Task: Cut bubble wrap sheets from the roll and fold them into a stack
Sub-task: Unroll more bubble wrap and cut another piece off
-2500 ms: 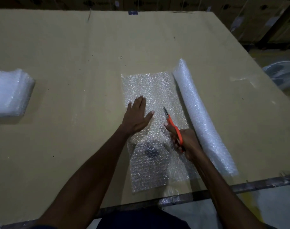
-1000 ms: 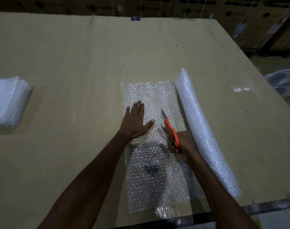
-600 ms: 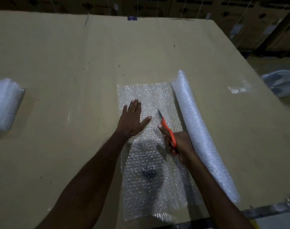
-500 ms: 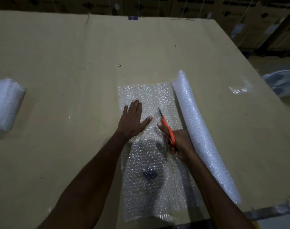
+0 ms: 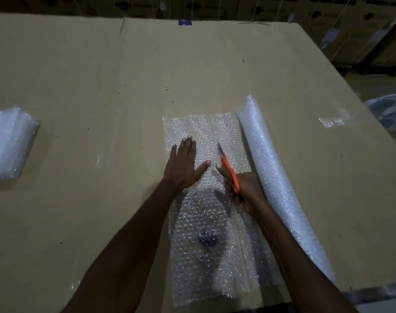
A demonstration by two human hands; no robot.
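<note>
My left hand [image 5: 183, 166] presses flat, fingers straight, pinning the unrolled sheet [image 5: 203, 132] to the desk [image 5: 102, 75]. My right hand [image 5: 243, 188] grips the scissors [image 5: 228, 170], cutting beside the roll [image 5: 273, 177].

On the cardboard-covered table [image 5: 79, 75], the unrolled bubble wrap sheet [image 5: 203, 127] lies centrally, the bubble wrap roll [image 5: 271, 177] touching it at three o'clock, the folded bubble wrap stack [image 5: 7, 141] far off at nine o'clock.

1. The folded stack [image 5: 8, 143] of bubble wrap is cut off by the left edge.
2. The right hand [image 5: 244, 188] hides the handle loops of the orange scissors [image 5: 229, 171].
3. A pale round object [image 5: 389, 114] at the right edge is cut off and too dim to identify.
4. A dark patch [image 5: 207, 239] under the unrolled bubble wrap sheet [image 5: 203, 129] is unclear.
</note>
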